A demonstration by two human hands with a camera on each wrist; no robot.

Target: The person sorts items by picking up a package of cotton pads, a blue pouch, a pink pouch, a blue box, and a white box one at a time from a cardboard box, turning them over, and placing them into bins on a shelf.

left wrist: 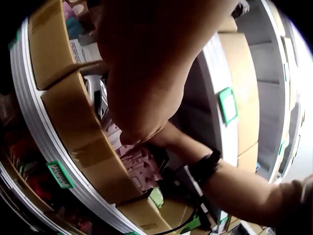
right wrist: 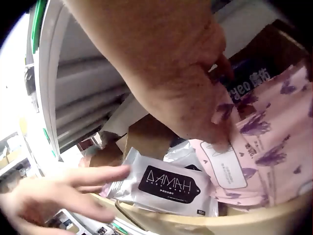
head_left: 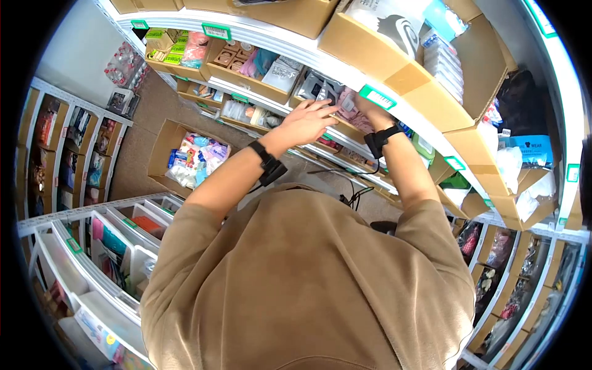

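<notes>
Reaching into a shelf carton [left wrist: 90, 144] with both arms extended, a person in a brown top [head_left: 308, 277] stands between racks, seen from above and at each wrist. The right hand [right wrist: 190, 110] is well inside, its thumb laid against the pink packets [right wrist: 274, 147], which bear purple flowers and stand in the carton. Part of its fingers is hidden behind the packets, so I cannot fairly tell whether it pinches one or merely presses on it. The left hand [head_left: 305, 125] holds nothing; its fingers are extended and spread wide over the carton's near edge. Its fingertips lie at one end of a silver packet [right wrist: 171, 183] with a black label, beside the pink ones; contact is unclear. Behind the right hand, a dark packet [right wrist: 252, 76] with pale lettering is partly visible. Each wrist wears a black band. Above the right hand, a green-framed label [head_left: 377, 97] is fixed to the shelf edge. On the floor, toward the left, an open box [head_left: 161, 145] holds assorted packaged goods.
</notes>
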